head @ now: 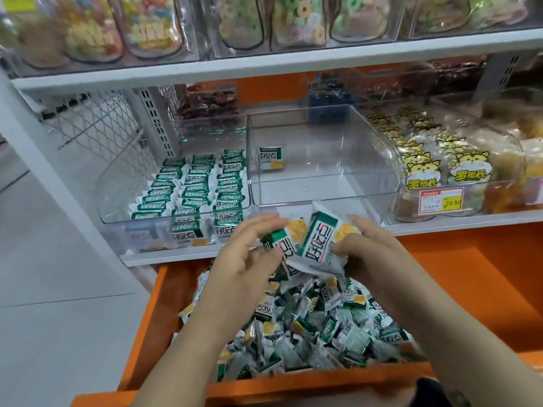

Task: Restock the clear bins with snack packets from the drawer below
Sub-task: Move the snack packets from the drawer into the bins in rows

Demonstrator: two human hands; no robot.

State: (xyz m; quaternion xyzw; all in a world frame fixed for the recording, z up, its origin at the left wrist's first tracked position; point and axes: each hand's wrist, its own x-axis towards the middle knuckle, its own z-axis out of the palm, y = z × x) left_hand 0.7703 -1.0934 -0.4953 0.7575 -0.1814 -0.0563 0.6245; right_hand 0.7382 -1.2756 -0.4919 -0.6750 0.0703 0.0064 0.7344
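Holding packets [318, 239] over the drawer [155, 306].
Left hand [249, 257] and right hand [364, 248] both grip them, just below the bin [385, 171].

White shelf [264, 66], wire mesh panel [97, 121], pale floor [44, 274]

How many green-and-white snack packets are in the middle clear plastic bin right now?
1. One green-and-white snack packet sits near the left wall of the middle clear plastic bin, toward its back. The held packets cover a little of its front, so another might hide there.
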